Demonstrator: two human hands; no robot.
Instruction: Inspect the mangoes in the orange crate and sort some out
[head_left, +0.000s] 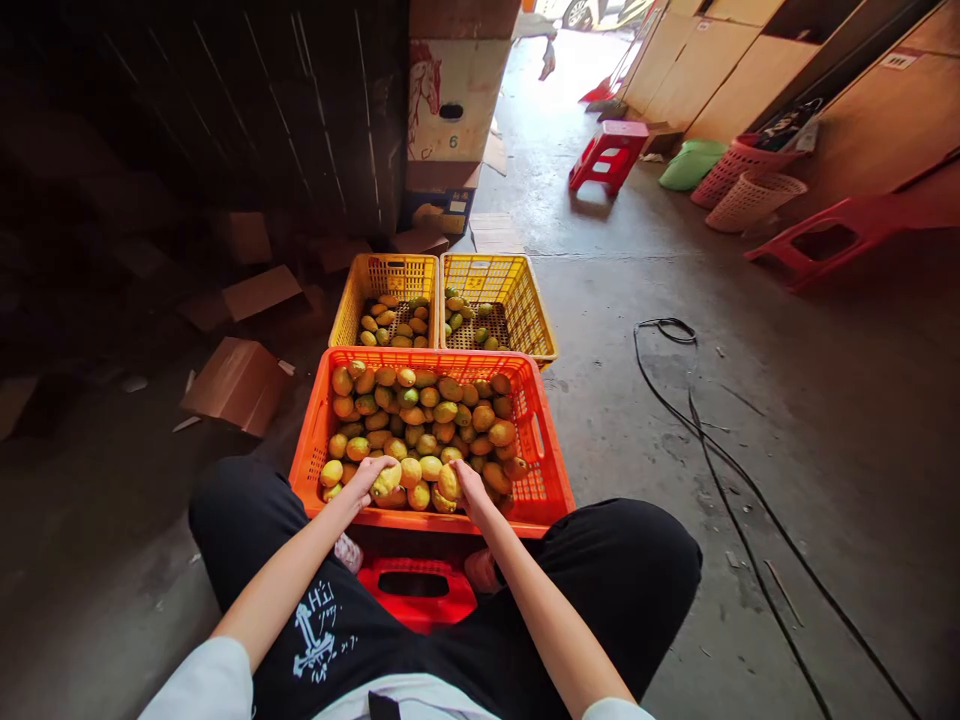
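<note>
In front of me stands an orange plastic crate (551,445), heaped with oval fruits in yellow, orange and green; they resemble lemons or small mangoes, and I cannot tell which. Over its near edge, my left hand (367,480) is closed around the side of a yellow oval fruit (388,481). My right hand (470,490) grips another yellow-orange oval fruit (449,483), thumb and fingers curled about it. Both hands are low over the near row of fruits, a short gap apart.
Two yellow crates (541,305) with fewer fruits stand behind the orange one. On the left lie cardboard pieces (240,385). A black cable (701,430) loops over the floor at right. A red stool (609,155), baskets (754,198) and cardboard boxes (450,105) stand farther off.
</note>
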